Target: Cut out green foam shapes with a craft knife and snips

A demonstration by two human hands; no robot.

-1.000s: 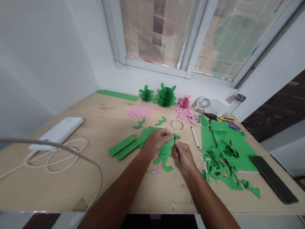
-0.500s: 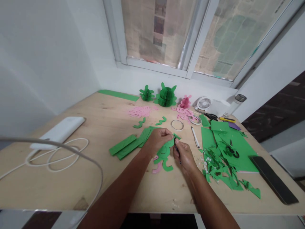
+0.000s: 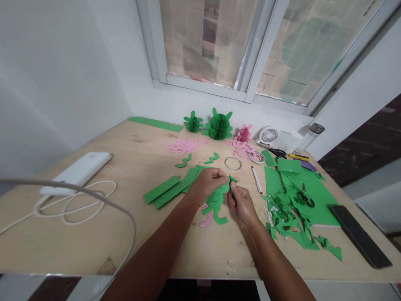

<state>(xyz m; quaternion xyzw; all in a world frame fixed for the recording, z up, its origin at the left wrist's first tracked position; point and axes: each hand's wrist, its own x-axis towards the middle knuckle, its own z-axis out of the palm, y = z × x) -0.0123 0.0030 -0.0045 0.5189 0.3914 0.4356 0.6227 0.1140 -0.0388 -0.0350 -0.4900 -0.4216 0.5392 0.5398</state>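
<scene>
My left hand (image 3: 210,182) pinches the upper edge of a green paper piece (image 3: 215,200) with curved, cut outlines. Close on its right, my right hand (image 3: 242,202) is closed around a slim dark tool (image 3: 232,193); its tip is at the paper and its kind is hard to make out. Just below the held paper lie a curved green cut-out (image 3: 220,219) and a curved pink cut-out (image 3: 206,220). Green paper strips (image 3: 169,192) extend to the left, partly under my left forearm.
Green scraps (image 3: 286,221), small black scissors (image 3: 307,200) and a phone (image 3: 359,236) are on the right. Tape rings (image 3: 233,164), a white pen (image 3: 257,179) and pink cut-outs (image 3: 184,146) lie beyond my hands. Green paper figures (image 3: 219,126) stand at the back; a white power bank (image 3: 78,171) sits left.
Hardly anything differs. Both hands keep the same place and grip on the green paper and the dark tool; the view has shifted very slightly.
</scene>
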